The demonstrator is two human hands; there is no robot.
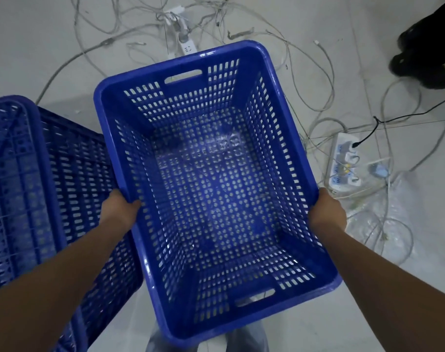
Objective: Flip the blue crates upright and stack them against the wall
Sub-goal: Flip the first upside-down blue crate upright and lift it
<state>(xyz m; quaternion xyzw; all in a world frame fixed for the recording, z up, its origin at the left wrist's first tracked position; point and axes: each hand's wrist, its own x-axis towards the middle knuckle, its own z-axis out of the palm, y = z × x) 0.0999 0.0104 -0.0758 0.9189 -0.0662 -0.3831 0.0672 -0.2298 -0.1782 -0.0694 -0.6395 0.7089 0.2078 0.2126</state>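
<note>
Head camera, looking down: at the far left of the frame an overturned blue crate (26, 186) lay with its ribbed underside up, its near side passing under the person's left forearm. Just right of it, the left hand (120, 209) was clamped on the long left rim of the upright blue crate (203, 186), fingers curled over the lip with the thumb outside. That crate filled the centre of the frame, mouth up and apparently held clear of the floor, its perforated bottom and both handle slots showing, its left wall close beside or touching the overturned one; which, I could not tell. On the opposite long rim the right hand (328, 212) was closed in the same way. Beyond and to the right, loose white cables (318, 80) sprawled over the pale floor (38, 34), with a power strip (345, 163) at right centre and another power strip (183, 39) near the top edge; a dark object (424, 59) sat in the upper right corner. No wall was in view, so the stacking spot could not be judged. The risks from here seemed plain: feet or a crate corner might snag the cables while carrying, pulling plugs loose, and the rim-only hold could let the crate tilt or knock its neighbour.
</note>
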